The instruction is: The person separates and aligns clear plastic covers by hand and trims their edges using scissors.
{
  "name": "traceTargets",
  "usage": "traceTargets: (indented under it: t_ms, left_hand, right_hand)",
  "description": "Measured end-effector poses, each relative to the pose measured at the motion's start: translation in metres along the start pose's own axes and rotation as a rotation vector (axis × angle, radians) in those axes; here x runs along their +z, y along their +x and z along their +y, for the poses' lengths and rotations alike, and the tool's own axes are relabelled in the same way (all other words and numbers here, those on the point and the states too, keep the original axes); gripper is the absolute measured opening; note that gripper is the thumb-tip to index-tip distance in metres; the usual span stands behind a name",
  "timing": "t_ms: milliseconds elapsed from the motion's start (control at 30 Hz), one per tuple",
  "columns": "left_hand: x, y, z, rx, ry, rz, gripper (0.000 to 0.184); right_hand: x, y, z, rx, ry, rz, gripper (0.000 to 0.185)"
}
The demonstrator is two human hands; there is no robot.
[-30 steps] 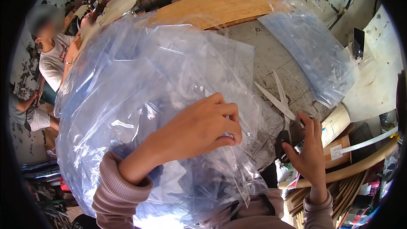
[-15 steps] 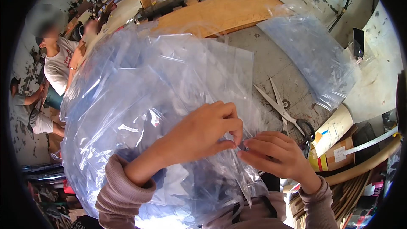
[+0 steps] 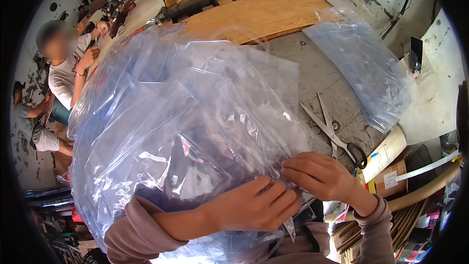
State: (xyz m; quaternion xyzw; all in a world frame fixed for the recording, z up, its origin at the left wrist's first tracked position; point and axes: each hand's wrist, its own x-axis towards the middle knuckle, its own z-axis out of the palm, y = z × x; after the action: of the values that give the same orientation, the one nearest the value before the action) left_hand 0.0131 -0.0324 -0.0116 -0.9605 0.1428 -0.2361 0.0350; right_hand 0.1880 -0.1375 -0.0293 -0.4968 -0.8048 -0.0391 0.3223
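Observation:
A large, loose heap of transparent plastic sheeting (image 3: 146,112) spreads across the table before me, wrinkled and glossy. My left hand (image 3: 256,205) lies low over the sheeting's near right edge, its fingers curled onto the plastic. Just beyond and to its right, my right hand (image 3: 320,176) pinches the edge of the same sheeting, the fingertips pressed together. A narrow strip of the film hangs below my left hand towards my lap. Part of the gripped edge is hidden behind my fingers. Scissors (image 3: 334,134) with black handles lie spread on the table beyond my right hand.
A flat stack of plastic sheets (image 3: 361,63) lies on the grey table (image 3: 303,51) at the far right. A wooden board (image 3: 259,14) runs along the back. A phone (image 3: 415,54) and a paper sheet (image 3: 383,154) are to the right. Another person (image 3: 66,80) sits at the left.
My left hand has moved down and right along the plastic edge, closer to my lap. My right hand stays nearly in place. The sheeting between them has shifted and folded.

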Motion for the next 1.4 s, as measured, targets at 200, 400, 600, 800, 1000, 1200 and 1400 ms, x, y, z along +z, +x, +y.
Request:
traceTargets:
  t_ms: [200, 400, 600, 800, 1000, 1200, 1400]
  left_hand:
    - [0.004, -0.002, 0.003, -0.005, 0.079, -0.165, 0.006]
    - [-0.001, 0.000, 0.005, -0.062, 0.098, -0.253, 0.003]
    - [0.006, -0.004, 0.001, -0.015, 0.010, -0.080, 0.006]
    - [0.004, -0.005, -0.001, 0.020, 0.056, -0.070, 0.006]
    - [0.003, -0.005, -0.011, -0.064, 0.105, -0.007, 0.008]
    - [0.015, -0.011, 0.010, 0.061, -0.064, -0.070, 0.008]
    - [0.005, 0.004, 0.000, 0.024, -0.084, -0.137, 0.014]
  right_hand:
    - [-0.004, 0.004, 0.004, -0.097, -0.219, -0.114, 0.028]
    - [-0.003, 0.007, 0.005, -0.185, -0.293, -0.116, 0.020]
    - [-0.002, 0.024, 0.019, -0.149, -0.133, -0.080, 0.020]
    - [0.009, 0.075, 0.056, -0.134, -0.238, 0.062, 0.019]
    - [0.014, 0.109, 0.065, -0.094, -0.268, 0.090, 0.014]
    - [-0.048, 0.156, 0.128, 0.391, -0.611, 0.265, 0.015]
    - [-0.080, 0.101, 0.083, 0.139, -0.325, 0.279, 0.021]
